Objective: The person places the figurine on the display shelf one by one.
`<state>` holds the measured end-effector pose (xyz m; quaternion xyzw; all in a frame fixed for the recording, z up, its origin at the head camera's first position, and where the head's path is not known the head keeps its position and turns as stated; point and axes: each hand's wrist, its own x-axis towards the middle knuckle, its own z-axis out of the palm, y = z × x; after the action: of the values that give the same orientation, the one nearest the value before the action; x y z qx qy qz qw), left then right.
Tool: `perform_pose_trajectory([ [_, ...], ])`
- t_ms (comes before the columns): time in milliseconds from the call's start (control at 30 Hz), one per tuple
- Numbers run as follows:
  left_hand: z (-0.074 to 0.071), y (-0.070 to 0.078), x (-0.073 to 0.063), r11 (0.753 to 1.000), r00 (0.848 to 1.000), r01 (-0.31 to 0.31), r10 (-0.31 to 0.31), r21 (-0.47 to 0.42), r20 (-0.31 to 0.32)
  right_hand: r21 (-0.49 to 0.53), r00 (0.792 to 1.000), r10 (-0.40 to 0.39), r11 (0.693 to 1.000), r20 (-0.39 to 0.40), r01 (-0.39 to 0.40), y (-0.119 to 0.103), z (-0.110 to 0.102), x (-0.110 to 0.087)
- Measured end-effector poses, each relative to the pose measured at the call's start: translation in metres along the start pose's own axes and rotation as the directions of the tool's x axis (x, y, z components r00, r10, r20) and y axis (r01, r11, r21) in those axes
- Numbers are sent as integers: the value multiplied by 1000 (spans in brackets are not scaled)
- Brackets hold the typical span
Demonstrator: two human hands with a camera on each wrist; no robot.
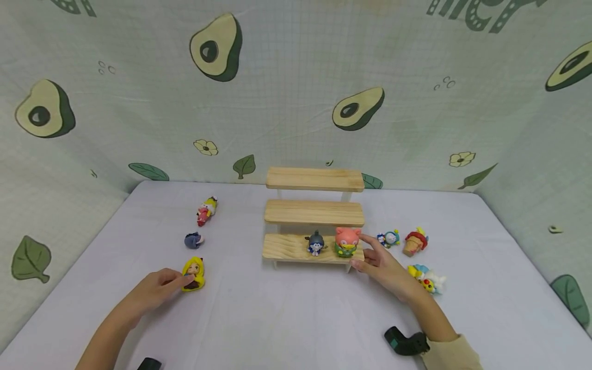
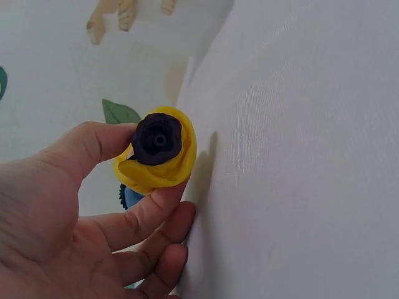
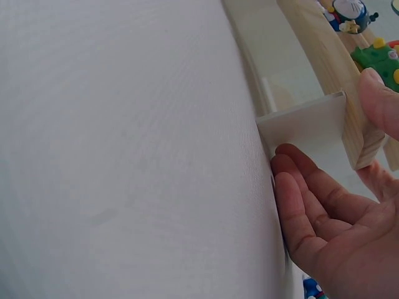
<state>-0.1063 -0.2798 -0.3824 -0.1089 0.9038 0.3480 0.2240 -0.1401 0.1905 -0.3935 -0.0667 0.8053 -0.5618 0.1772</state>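
My left hand (image 1: 154, 292) pinches a yellow-haired figurine (image 1: 194, 273) at the table's left. The left wrist view shows the toy's dark round base (image 2: 158, 138) toward the camera, between thumb and fingers. At the right end of the bottom step of a wooden three-tier display stand (image 1: 289, 246), my right hand (image 1: 386, 270) lies close around the corner. Its index fingertip is beside a pink-and-green figurine (image 1: 347, 241), its thumb near the step's front edge. Whether it touches the toy is unclear. A grey-capped figurine (image 1: 316, 243) stands left of the pink one.
Left of the stand lie a red-and-yellow figurine (image 1: 206, 210) and a blue-grey one (image 1: 193, 240). On the right are a small blue figurine (image 1: 391, 238), a red-topped one (image 1: 415, 242) and a yellow-and-white one (image 1: 426, 279). A black curved object (image 1: 407, 341) is by the right forearm.
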Motion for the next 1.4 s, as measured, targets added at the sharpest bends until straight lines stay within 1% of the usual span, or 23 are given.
perform_pose_trajectory([
  [133, 2, 2, -5, 999, 1000, -21, 20, -32, -10, 8, 1000, 6, 1000, -3, -6, 1, 1, 1],
  [233, 4, 5, -8, 996, 998, -57, 55, -68, -27, 2, 1000, 12, 1000, -8, -12, 2, 1, 1],
  [367, 7, 14, -13, 988, 992, -108, 101, -109, -69, -5, 1000, 16, 1000, -10, -16, 2, 1, 1],
  [500, 11, 26, -18, 977, 982, -161, 144, -139, -123, -5, 1000, 17, 1000, -10, -17, 1, 1, 1],
  [567, 13, 33, -21, 968, 976, -190, 168, -162, -140, -6, 1000, 19, 1000, -11, -19, 1, 1, 1],
  [700, 19, 44, -23, 943, 963, -248, 215, -222, -166, -8, 1000, 23, 1000, -14, -23, 1, 1, 1],
  [867, 27, 58, -23, 899, 951, -295, 245, -324, -188, -10, 1000, 21, 1000, -14, -21, 1, 1, 1],
  [967, 32, 66, -22, 874, 943, -323, 266, -362, -200, -9, 1000, 19, 1000, -12, -19, 1, 1, 1],
  [1100, 41, 76, -18, 852, 930, -360, 296, -381, -217, -14, 1000, 19, 1000, -14, -20, 0, 1, 0],
  [1233, 49, 87, -12, 836, 918, -391, 324, -385, -227, -14, 1000, 17, 1000, -14, -17, 1, 1, 0],
  [1300, 53, 94, -10, 827, 908, -414, 347, -382, -234, -8, 1000, 13, 1000, -11, -14, 1, 1, 0],
  [1333, 55, 97, -9, 827, 903, -424, 357, -369, -238, -6, 1000, 12, 1000, -10, -12, 1, 1, 0],
  [1400, 59, 102, -7, 819, 889, -452, 384, -352, -249, -3, 1000, 9, 1000, -9, -9, 1, 1, 1],
])
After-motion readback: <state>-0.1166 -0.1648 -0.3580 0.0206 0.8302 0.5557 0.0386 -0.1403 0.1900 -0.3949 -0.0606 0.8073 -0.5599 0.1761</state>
